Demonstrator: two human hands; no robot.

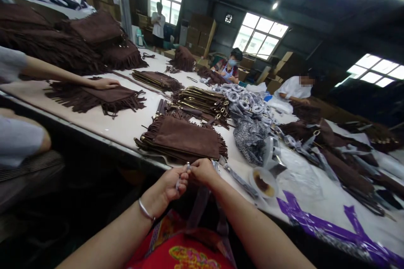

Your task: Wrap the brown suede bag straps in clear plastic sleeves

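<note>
My left hand [168,187] and my right hand [203,171] meet at the near table edge, both pinched on a small silvery metal piece [188,165] attached to a greyish strap [198,206] that hangs down over my lap. A silver bangle [145,210] sits on my left wrist. Just beyond my hands lies a stack of brown suede fringed bags [184,136].
A co-worker's arm [63,75] rests on another fringed bag [101,97] at left. Gold-trimmed straps [205,101], wrapped metal rings [243,101], a patterned pouch [251,138], a small cup [264,183] and purple tape strips [318,222] cover the white table [123,124]. Other people work at the far end.
</note>
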